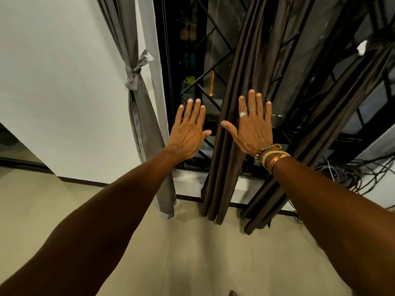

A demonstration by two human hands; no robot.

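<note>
Both my arms reach forward toward a window (pixel 192 67) with a black diamond-pattern grille. My left hand (pixel 188 129) is held flat, fingers straight and spread, in front of the grille between two curtains. My right hand (pixel 254 127), with rings and several bracelets at the wrist, is also flat with straight fingers, in front of a dark brown curtain (pixel 226 167) that hangs in folds to the floor; whether it touches the fabric I cannot tell. Neither hand holds anything.
A grey curtain (pixel 139 116) tied with a bow hangs at the left by a white wall (pixel 64 92). More brown curtain (pixel 320 124) is bunched at the right. A tangle of cables (pixel 346 176) lies at the right. Beige floor (pixel 192 253) is below.
</note>
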